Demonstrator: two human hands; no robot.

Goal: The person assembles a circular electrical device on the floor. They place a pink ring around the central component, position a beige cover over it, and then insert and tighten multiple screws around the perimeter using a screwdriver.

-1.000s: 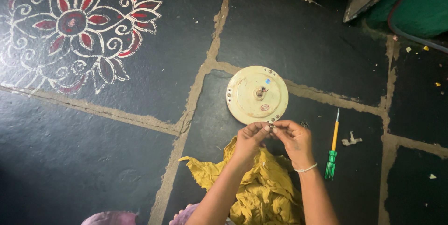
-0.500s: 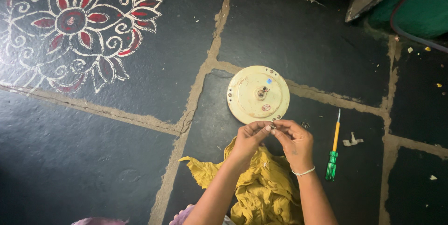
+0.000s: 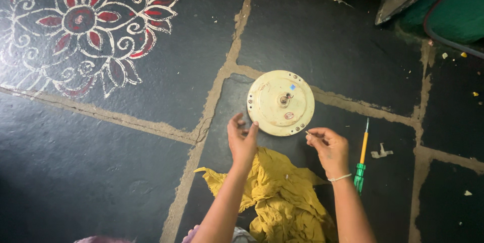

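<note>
Looking down at a dark stone floor, two bare hands are seen beside a cream round metal disc [image 3: 280, 103]. The left hand [image 3: 242, 139] is held open, fingers loosely spread, just left of the disc's lower edge. A tiny thin object, too small to identify, is pinched by the right hand [image 3: 328, 146]. A yellow cloth [image 3: 280, 197] lies beneath; a screwdriver [image 3: 361, 158] lies to the right.

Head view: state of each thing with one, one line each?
Cream round disc: lying flat on the floor, centre shaft up.
Screwdriver: lying on the floor, untouched.
Yellow cloth: crumpled on the floor.
Left hand: open, empty, beside the disc's edge.
Right hand: pinched on a small thin piece, too small to identify.
</note>
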